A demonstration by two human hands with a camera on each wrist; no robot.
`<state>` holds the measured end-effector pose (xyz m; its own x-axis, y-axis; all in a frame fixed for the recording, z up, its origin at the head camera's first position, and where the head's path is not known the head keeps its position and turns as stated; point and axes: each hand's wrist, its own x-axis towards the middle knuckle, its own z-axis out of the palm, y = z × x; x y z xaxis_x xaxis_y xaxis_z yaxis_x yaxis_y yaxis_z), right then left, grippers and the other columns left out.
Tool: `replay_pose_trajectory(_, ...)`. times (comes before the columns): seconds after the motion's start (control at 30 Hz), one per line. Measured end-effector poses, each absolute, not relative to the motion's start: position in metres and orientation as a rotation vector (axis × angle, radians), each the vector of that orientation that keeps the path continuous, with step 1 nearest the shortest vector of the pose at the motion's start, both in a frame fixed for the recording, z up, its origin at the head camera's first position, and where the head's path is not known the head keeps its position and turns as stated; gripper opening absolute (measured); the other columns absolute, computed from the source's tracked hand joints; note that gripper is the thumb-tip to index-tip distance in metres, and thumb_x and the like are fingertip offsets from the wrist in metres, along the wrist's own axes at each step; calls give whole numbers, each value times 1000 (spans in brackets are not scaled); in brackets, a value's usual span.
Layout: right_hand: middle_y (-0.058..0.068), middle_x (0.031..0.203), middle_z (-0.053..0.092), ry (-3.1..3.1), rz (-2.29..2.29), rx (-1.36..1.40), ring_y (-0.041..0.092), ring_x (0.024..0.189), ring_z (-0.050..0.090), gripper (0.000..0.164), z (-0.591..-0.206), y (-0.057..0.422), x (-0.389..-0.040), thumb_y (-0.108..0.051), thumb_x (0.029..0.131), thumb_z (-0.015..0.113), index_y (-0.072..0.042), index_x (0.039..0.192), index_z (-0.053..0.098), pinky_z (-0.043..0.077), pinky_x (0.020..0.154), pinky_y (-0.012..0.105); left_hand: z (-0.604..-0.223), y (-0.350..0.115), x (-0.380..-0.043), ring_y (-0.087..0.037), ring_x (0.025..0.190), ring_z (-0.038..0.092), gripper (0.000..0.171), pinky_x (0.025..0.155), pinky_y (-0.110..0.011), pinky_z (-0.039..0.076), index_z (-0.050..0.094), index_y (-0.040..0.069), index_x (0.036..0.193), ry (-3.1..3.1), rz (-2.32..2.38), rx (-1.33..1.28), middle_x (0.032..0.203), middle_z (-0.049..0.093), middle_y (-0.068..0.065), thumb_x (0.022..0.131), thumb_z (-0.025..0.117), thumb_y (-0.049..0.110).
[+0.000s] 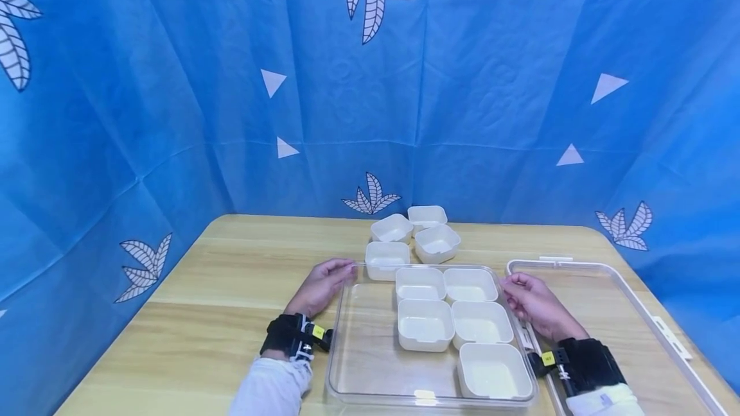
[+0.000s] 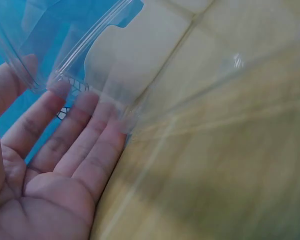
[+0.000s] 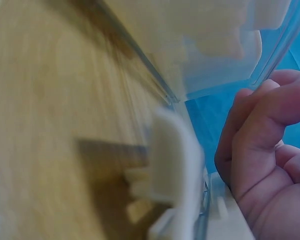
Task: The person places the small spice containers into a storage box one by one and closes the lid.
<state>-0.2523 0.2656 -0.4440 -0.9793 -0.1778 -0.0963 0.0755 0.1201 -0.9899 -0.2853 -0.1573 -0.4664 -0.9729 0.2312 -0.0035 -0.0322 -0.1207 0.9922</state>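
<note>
A clear plastic box (image 1: 370, 364) stands on the table between both hands. Inside, along its right part, sit several small white bins (image 1: 426, 326), with the left part bare. My left hand (image 1: 320, 287) holds the box at its far left corner; in the left wrist view, the thumb is at the rim and the long fingers (image 2: 85, 135) lie nearly straight against the wall. At the far right corner, my right hand (image 1: 534, 303) grips the rim. Its fingers (image 3: 255, 130) are bent in the right wrist view, where the thumb's contact is partly hidden.
Behind the box, several more white bins (image 1: 437, 242) stand on the wooden table (image 1: 231, 287), one close to its far wall. A clear lid (image 1: 613, 275) with a white frame and clips lies on the right. Blue patterned cloth (image 1: 462, 82) hangs around the table.
</note>
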Motion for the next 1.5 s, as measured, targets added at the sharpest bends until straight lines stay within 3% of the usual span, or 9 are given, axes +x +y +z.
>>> replay_pose_trajectory(0.33, 0, 75, 47, 2192, -1966, -126, 8, 60, 46, 16, -441, 265, -250, -18, 101, 51, -5, 93, 50, 39, 49, 17, -467, -158, -289, -30, 119, 55, 35, 101, -33, 45, 53, -7, 126, 2011, 2150, 249, 125, 58, -21, 97, 57, 13)
replay_pose_trajectory(0.63, 4, 81, 47, 2318, -1878, -145, 11, 63, 45, 19, -411, 269, -255, -16, 101, 50, 2, 96, 47, 40, 52, 21, -466, -160, -290, -28, 118, 56, 37, 100, -32, 46, 54, -6, 125, 2006, 2151, 208, 125, 59, -20, 96, 60, 17)
replay_pose_trajectory(0.87, 9, 81, 51, 2478, -1721, -192, 13, 63, 47, 31, -396, 271, -272, -23, 101, 53, 7, 102, 47, 42, 52, 22, -465, -158, -293, -27, 115, 58, 35, 98, -33, 47, 55, -6, 123, 2003, 2163, 203, 123, 61, -20, 96, 61, 15)
replay_pose_trajectory(1.2, 9, 75, 55, 2737, -1386, -266, 23, 61, 54, 21, -389, 258, -314, -20, 98, 57, 0, 94, 52, 47, 51, 30, -467, -157, -293, -28, 113, 60, 36, 97, -34, 48, 55, -6, 123, 1980, 2187, 187, 121, 61, -21, 95, 62, 14)
replay_pose_trajectory(1.5, 9, 75, 55, 2702, -1252, -266, 16, 60, 52, 20, -378, 239, -350, -19, 97, 57, -1, 90, 52, 46, 50, 27, -472, -157, -290, -27, 110, 61, 35, 95, -33, 49, 54, -10, 122, 1967, 2200, 216, 118, 62, -22, 95, 61, 12)
